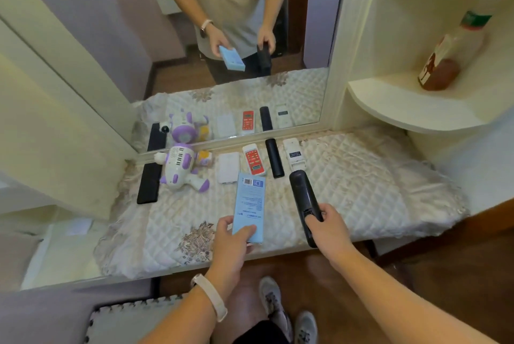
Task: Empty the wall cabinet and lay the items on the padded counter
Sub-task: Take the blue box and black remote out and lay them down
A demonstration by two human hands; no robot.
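- The left hand [232,235] grips the near end of a light blue box [249,204], printed back upward with a barcode at its far end; the box is over the padded counter [361,176], and whether it touches the quilt cannot be told.
- The right hand [326,222] is closed around a black remote [303,201], held just above the quilt and pointing away.
- Along the mirror [194,65] lie, from the left, a black bar [148,183], a white-and-purple toy robot [180,167], a small yellow packet [205,158], a white flat box [228,167], a red-faced white remote [253,160], a black stick remote [274,158] and a white remote [294,154].
- On the corner shelf [411,104] to the right stands a bottle [450,51] with a green cap, part full of brown liquid.
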